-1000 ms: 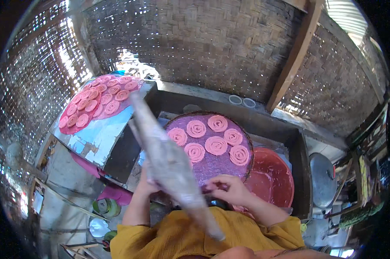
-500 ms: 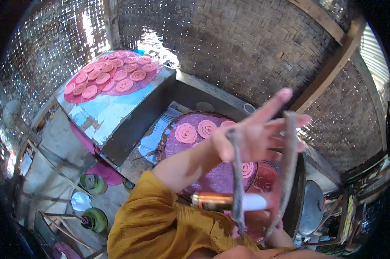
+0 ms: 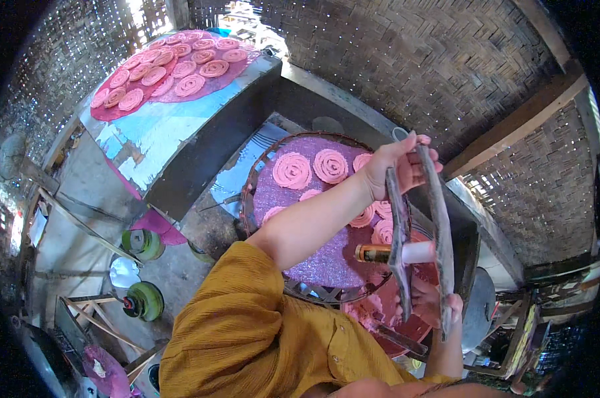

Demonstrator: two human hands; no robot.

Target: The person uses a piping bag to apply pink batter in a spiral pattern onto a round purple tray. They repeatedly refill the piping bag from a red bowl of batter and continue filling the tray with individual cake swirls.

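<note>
In front of me is a wooden hand press (image 3: 439, 229): two long, worn sticks with an orange-and-black can-like cylinder (image 3: 373, 253) and a pale pink plunger (image 3: 419, 251) between them. My left hand (image 3: 396, 162) is closed around the far end of the sticks. At the near end, my right hand (image 3: 436, 305) grips them from below, its palm partly hidden. Under my left forearm lies a round tray (image 3: 245, 192) covered with purple cloth, bearing several pink dough spirals (image 3: 292, 170). A red basin (image 3: 413, 331) with pink dough on its inside sits below my right hand.
On a blue-topped ledge (image 3: 150, 142) at the far left, more pink spirals (image 3: 190, 85) lie on red and pink sheets. Green gas cylinders (image 3: 147, 300) stand on the floor at left. Woven walls (image 3: 379, 60) enclose the corner; a round metal lid (image 3: 480, 308) is at right.
My left hand has gone from spread fingers to closed around the far ends of the sticks. The whole view has shifted, and the spirals on the tray show more clearly.
</note>
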